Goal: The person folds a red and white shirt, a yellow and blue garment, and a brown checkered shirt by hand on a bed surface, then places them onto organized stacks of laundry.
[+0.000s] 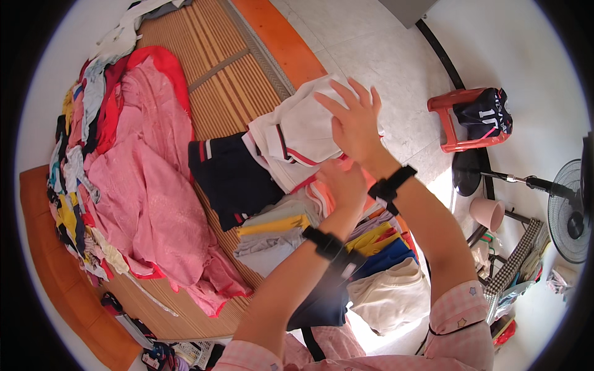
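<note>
A white polo-style shirt (303, 123) with dark and red striped trim lies spread at the bed's edge. My right hand (357, 123) is raised over its right side, fingers apart and holding nothing. Just below, my left hand (341, 184) is curled at the shirt's lower edge, beside coral fabric; its fingertips are partly hidden, so what it grips does not show. Left of the shirt are navy shorts (232, 176) with striped trim. Folded clothes in grey and yellow (272, 232) sit under my left forearm. A folded cream garment (390, 294) lies between my arms.
A crumpled pink sheet (148, 179) and a long heap of mixed clothes (74, 185) cover the left of the bamboo mat (216, 55). On the right stand a red plastic stool (442, 117) bearing a dark jersey (482, 114), a fan (569, 213) and a pink bin (487, 213).
</note>
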Demonstrator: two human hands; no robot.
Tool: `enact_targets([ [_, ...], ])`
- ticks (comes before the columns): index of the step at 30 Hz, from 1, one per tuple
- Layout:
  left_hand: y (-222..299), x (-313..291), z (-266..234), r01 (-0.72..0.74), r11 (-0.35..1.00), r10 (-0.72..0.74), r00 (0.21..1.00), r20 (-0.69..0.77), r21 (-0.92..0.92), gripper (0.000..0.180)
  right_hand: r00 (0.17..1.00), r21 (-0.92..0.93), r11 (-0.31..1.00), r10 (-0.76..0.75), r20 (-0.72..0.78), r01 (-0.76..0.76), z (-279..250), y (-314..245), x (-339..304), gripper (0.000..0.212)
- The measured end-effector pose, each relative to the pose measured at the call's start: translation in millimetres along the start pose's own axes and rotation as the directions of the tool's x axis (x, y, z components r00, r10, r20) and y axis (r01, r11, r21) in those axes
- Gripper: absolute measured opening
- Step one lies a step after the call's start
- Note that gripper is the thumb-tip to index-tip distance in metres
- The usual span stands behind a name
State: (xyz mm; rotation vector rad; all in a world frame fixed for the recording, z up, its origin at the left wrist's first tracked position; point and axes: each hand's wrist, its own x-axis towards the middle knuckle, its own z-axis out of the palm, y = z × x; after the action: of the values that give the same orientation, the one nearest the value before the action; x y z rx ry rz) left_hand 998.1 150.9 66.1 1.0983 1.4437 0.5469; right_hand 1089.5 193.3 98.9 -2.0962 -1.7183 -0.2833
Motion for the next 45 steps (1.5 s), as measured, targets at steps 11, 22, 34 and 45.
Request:
enact_targets([
  [11, 39, 134, -77, -0.44, 0.542, 0.448, 0.872, 0.196, 0.716, 0.053, 0.655, 0.227, 0.648, 0.754, -0.051, -0.727, 33, 51, -80, 0.038],
  [22, 78, 205, -102, -0.471, 0.478, -0.212, 0.757, 0.618, 0.741, 0.05, 0.938, 0.164, 0.969, 0.122, 0.325, -0.183, 77, -17, -71, 0.066],
  [34, 60, 156, -165, -0.218, 0.599, 0.235, 0.968, 0.091, 0.771, 0.031, 0.793, 0.032, 0.976, 0.156, 0.588, -0.216, 49, -37, -42, 0.072],
  [45, 47, -23, -384, -0.288, 0.832, 0.321, 0.947, 0.01, 0.475, 0.031, 0.843, 0.549, 0.787, -0.476, 0.249, 0.283, -42, -277, 16, 0.057],
])
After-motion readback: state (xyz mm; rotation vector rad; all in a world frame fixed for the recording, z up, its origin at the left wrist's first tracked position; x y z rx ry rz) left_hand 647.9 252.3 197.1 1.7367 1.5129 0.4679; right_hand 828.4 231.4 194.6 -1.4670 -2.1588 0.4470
